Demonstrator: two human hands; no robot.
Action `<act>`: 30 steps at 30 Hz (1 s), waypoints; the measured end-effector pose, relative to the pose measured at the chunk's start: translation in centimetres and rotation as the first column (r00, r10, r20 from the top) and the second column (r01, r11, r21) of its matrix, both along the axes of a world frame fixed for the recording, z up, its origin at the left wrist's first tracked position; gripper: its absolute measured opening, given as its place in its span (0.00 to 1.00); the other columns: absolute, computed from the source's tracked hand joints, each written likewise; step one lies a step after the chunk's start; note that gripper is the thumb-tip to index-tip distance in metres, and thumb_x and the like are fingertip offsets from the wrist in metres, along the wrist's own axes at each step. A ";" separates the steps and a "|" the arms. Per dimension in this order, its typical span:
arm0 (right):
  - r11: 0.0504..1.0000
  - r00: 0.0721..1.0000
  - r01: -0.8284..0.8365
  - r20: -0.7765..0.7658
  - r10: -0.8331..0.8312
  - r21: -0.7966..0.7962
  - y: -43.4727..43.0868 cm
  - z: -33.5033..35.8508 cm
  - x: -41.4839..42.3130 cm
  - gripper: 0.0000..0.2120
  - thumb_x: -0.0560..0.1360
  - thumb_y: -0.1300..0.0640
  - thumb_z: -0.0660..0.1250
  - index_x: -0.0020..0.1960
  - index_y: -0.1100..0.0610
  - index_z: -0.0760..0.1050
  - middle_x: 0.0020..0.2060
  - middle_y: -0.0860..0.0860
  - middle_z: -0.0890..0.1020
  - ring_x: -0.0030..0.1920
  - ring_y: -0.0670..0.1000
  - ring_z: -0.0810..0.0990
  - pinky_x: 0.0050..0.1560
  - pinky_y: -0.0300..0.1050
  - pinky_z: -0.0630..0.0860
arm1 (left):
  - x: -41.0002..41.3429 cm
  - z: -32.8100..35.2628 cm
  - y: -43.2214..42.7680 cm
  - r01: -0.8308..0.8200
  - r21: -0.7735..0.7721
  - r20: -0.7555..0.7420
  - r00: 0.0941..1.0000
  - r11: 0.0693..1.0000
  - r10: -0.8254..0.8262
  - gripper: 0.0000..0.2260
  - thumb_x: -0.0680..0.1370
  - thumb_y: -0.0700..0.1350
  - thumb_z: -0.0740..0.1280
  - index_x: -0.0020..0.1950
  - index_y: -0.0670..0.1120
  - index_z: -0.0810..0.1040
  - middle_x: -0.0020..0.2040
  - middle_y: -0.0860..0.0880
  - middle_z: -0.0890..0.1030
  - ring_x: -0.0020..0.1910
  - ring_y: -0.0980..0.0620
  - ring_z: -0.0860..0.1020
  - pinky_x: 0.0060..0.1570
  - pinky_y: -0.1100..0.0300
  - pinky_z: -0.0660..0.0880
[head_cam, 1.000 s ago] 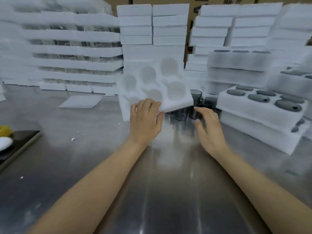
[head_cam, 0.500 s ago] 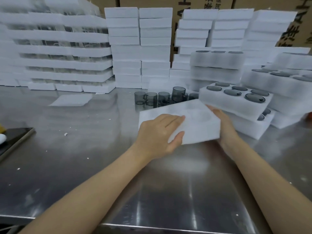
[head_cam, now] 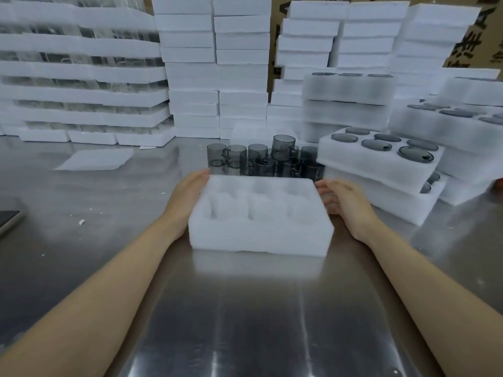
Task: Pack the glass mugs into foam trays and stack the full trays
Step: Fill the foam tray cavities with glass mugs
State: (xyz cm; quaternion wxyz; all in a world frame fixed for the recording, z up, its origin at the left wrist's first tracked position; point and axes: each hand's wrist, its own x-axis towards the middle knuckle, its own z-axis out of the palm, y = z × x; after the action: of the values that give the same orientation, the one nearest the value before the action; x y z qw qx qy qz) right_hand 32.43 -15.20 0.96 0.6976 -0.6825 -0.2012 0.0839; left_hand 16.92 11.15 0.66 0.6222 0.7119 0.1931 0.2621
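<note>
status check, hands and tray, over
Both open: left hand against left side of empty foam tray, right hand beside its right. Pockets up. Loose glass mugs behind, nothing in the way.

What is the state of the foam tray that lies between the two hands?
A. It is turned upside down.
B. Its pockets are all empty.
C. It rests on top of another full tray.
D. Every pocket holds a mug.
B: the foam tray sits on the metal table with its hollow white pockets facing up, and the grey glass mugs stand loose behind it.

White foam tray (head_cam: 261,235), smoky grey glass mugs (head_cam: 283,144), silver steel table (head_cam: 245,322)
</note>
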 end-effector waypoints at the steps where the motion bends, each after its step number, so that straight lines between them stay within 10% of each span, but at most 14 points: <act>1: 0.997 0.996 0.070 0.066 -0.067 -0.042 0.3 -0.3 0.4 0.12 0.81 0.61 0.58 0.54 0.65 0.78 0.37 0.54 0.80 0.28 0.46 0.77 0.26 0.36 0.74 | 0.1 0.0 0.2 0.039 -0.022 0.004 0.999 0.999 -0.039 0.09 0.80 0.43 0.63 0.58 0.50 0.79 0.58 0.49 0.81 0.54 0.53 0.79 0.55 0.58 0.74; 6: 0.907 0.841 0.218 0.541 0.013 -0.361 2.0 -0.8 2.2 0.14 0.80 0.63 0.58 0.64 0.59 0.74 0.40 0.53 0.76 0.42 0.50 0.75 0.41 0.33 0.67 | -0.1 -0.1 1.1 0.151 0.001 -0.017 0.988 0.989 -0.151 0.13 0.78 0.40 0.64 0.58 0.53 0.79 0.50 0.54 0.85 0.48 0.56 0.83 0.41 0.66 0.77; 13: 0.928 0.604 0.283 0.797 0.025 -0.243 4.7 -0.4 4.0 0.14 0.80 0.67 0.58 0.64 0.62 0.73 0.53 0.57 0.75 0.52 0.50 0.74 0.55 0.35 0.67 | 0.0 0.3 1.6 0.125 -0.073 0.039 0.992 0.990 -0.122 0.19 0.74 0.32 0.60 0.59 0.48 0.79 0.52 0.52 0.85 0.50 0.55 0.82 0.45 0.63 0.77; 18: 0.993 0.853 0.084 0.521 -0.030 -0.080 6.1 -0.2 4.6 0.16 0.80 0.62 0.60 0.67 0.55 0.71 0.58 0.50 0.70 0.45 0.54 0.76 0.53 0.43 0.74 | 0.6 0.5 2.1 0.117 -0.070 0.063 0.992 0.991 -0.113 0.21 0.70 0.31 0.58 0.59 0.42 0.80 0.52 0.53 0.85 0.48 0.57 0.82 0.44 0.68 0.77; 23: 0.992 0.857 0.043 0.515 0.026 -0.122 7.3 0.0 5.0 0.17 0.79 0.64 0.61 0.67 0.55 0.71 0.58 0.53 0.72 0.31 0.50 0.76 0.38 0.40 0.75 | 1.1 0.3 2.4 0.201 -0.036 0.051 0.979 0.979 -0.199 0.22 0.61 0.38 0.60 0.53 0.45 0.82 0.53 0.52 0.84 0.52 0.55 0.81 0.49 0.65 0.76; 30: 0.975 0.876 0.092 0.483 0.018 -0.203 8.5 1.6 5.4 0.17 0.77 0.62 0.66 0.66 0.60 0.74 0.50 0.49 0.76 0.37 0.38 0.72 0.45 0.24 0.67 | 1.5 -0.1 2.9 0.208 0.011 0.043 0.977 0.978 -0.209 0.21 0.61 0.39 0.60 0.51 0.47 0.82 0.50 0.51 0.85 0.49 0.54 0.81 0.47 0.65 0.76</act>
State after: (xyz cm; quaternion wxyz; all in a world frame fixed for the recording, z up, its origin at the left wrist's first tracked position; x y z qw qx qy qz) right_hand 37.86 -6.74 2.57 0.5473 -0.7584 -0.3447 -0.0800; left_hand 18.39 14.00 0.54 0.6479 0.7245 0.1028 0.2117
